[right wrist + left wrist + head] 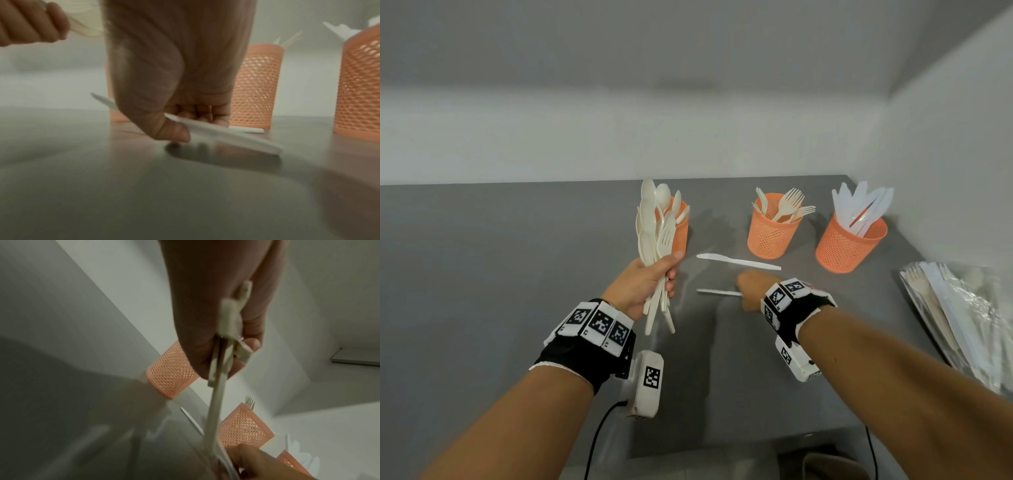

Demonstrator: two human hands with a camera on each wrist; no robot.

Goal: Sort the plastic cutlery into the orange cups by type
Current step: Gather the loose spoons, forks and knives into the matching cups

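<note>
My left hand (654, 284) grips an upright bundle of cream spoons and forks (655, 236), raised in front of the left orange cup (681, 229), which holds spoons. The middle orange cup (772, 229) holds forks and the right orange cup (849, 245) holds white knives. My right hand (748, 289) is low on the grey table and pinches a white knife (222, 133) between thumb and curled fingers; its blade (717, 292) sticks out to the left. A second white knife (738, 261) lies flat just beyond that hand.
A clear plastic bag (962, 315) with more cutlery lies at the table's right edge (928, 260). White walls close off the back and the right side. The grey table (517, 257) stretches away on the left.
</note>
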